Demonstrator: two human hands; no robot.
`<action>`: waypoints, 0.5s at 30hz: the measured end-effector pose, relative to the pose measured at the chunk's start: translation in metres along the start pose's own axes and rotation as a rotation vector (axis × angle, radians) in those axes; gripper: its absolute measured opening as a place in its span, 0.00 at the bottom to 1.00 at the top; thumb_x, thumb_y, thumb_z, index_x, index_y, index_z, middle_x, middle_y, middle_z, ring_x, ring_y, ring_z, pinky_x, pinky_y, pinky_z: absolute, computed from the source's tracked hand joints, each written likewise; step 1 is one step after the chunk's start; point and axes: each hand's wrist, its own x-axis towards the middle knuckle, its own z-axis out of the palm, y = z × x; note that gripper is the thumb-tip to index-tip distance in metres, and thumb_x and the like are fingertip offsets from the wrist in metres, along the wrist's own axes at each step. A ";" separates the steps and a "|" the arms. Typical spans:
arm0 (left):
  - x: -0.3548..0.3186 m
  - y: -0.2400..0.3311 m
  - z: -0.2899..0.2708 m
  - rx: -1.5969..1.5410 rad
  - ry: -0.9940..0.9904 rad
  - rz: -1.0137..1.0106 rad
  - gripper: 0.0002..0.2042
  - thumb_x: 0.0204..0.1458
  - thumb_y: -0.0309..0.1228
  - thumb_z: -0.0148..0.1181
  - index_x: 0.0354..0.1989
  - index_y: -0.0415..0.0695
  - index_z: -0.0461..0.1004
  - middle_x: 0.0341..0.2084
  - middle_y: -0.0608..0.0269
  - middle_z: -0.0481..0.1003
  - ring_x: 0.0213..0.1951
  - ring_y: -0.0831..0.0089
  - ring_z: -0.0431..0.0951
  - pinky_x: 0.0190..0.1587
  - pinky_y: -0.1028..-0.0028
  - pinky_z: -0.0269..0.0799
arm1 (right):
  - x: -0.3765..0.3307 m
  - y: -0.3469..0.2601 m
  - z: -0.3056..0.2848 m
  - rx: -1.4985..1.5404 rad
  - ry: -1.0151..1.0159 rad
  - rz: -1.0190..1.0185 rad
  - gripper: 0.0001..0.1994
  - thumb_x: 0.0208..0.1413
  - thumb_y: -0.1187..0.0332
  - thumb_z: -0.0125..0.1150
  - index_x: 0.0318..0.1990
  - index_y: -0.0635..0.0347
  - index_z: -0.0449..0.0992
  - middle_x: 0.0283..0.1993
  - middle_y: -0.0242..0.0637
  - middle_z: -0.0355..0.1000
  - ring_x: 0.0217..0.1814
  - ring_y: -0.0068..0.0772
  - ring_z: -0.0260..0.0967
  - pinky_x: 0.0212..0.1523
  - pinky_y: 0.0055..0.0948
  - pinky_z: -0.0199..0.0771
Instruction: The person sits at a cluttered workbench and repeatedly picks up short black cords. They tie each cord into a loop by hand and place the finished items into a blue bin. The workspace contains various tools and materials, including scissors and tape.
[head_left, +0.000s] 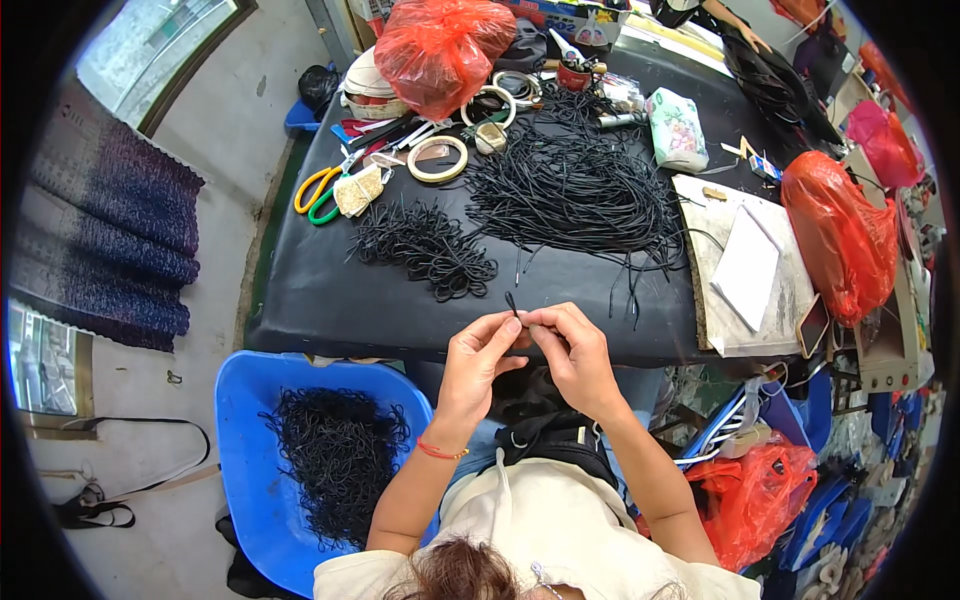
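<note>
Just in front of the table's near edge, my left hand (pixel 482 350) and my right hand (pixel 572 348) meet, thumbs and fingers pinched on a thin black cord (pixel 512 303). A small loop of the cord sticks up above the fingertips; the rest is hidden in the hands. Beyond them on the black table (pixel 380 305) lies a large pile of long black cords (pixel 575 190). To its left is a smaller heap of looped black cords (pixel 425 248). A blue tub (pixel 245 470) at my left side holds a tangle of black cords (pixel 335 460).
Scissors with yellow and green handles (pixel 318 192), a tape roll (pixel 437 159) and a red plastic bag (pixel 440 55) sit at the table's back left. On the right are a worn board (pixel 780 315) with white paper (pixel 747 265), a tissue pack (pixel 677 130) and another red bag (pixel 838 235).
</note>
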 end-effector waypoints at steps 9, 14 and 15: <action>0.014 -0.010 -0.015 -0.247 -0.053 0.060 0.09 0.60 0.33 0.44 0.33 0.42 0.68 0.28 0.66 0.70 0.34 0.77 0.72 0.43 0.70 0.72 | -0.004 0.004 -0.013 -0.416 0.022 -0.300 0.09 0.45 0.79 0.60 0.36 0.64 0.73 0.32 0.40 0.68 0.31 0.38 0.68 0.31 0.29 0.69; 0.010 -0.011 -0.013 0.094 -0.109 0.062 0.11 0.60 0.33 0.45 0.34 0.38 0.71 0.28 0.64 0.74 0.31 0.79 0.75 0.36 0.77 0.75 | 0.003 0.003 -0.004 -0.481 -0.028 -0.402 0.09 0.45 0.80 0.58 0.36 0.65 0.72 0.32 0.41 0.67 0.34 0.41 0.67 0.33 0.33 0.69; 0.011 -0.013 -0.015 0.082 -0.126 0.080 0.12 0.59 0.33 0.47 0.36 0.36 0.72 0.27 0.62 0.74 0.29 0.79 0.75 0.35 0.79 0.75 | 0.003 0.004 -0.003 -0.465 -0.030 -0.395 0.09 0.44 0.80 0.57 0.36 0.65 0.72 0.33 0.40 0.67 0.35 0.40 0.67 0.33 0.33 0.69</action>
